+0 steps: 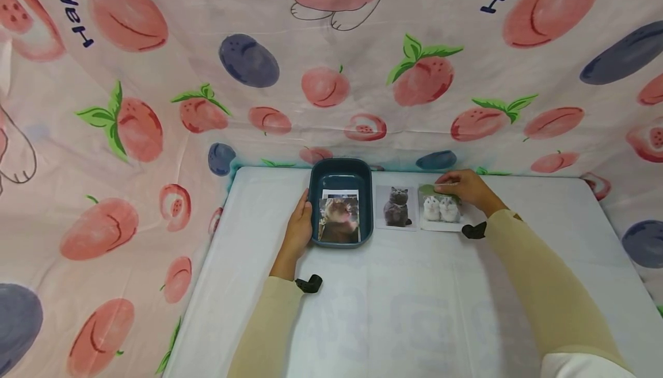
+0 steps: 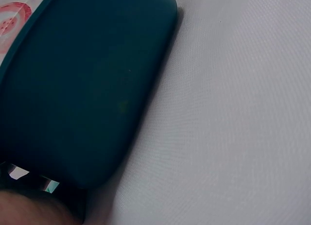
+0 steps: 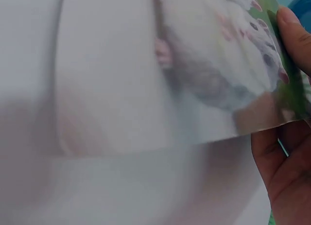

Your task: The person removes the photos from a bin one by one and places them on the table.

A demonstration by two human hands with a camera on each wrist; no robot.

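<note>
My right hand (image 1: pixel 463 188) pinches the far edge of a glossy photo (image 1: pixel 440 210) of two white, fluffy animals against a green background; my thumb lies on the picture side and my fingers (image 3: pixel 279 157) curl beneath the sheet. In the right wrist view the paper is thin and bends in a soft curve, its far edge lifted off the bench (image 1: pixel 404 297) while the near edge, closer to my wrist, seems to rest on it, though I cannot tell for sure. Just to the left of that hand lies a second photo (image 1: pixel 396 207), flat, showing a grey cat sitting upright with a white border around it. My left hand (image 1: pixel 299 225) rests against the left wall of a tray (image 1: pixel 314 179), fingers relaxed along its rim with the thumb against its upper edge. The tray is a deep, rounded rectangle in smooth dark teal, matte like plastic, and in the left wrist view its outer wall fills the frame as one plain curved surface. Inside it, to the right of my left hand, a third photo (image 1: pixel 339 220) of a brownish furry animal leans on the tray floor, overlapping another white-edged sheet behind it. The bench is covered in a pale, finely woven white cloth. A soft fabric backdrop (image 1: pixel 331 67) printed with pink peaches, strawberries and blue plums hangs beyond both hands. Both sleeves are a light cream knit.
</note>
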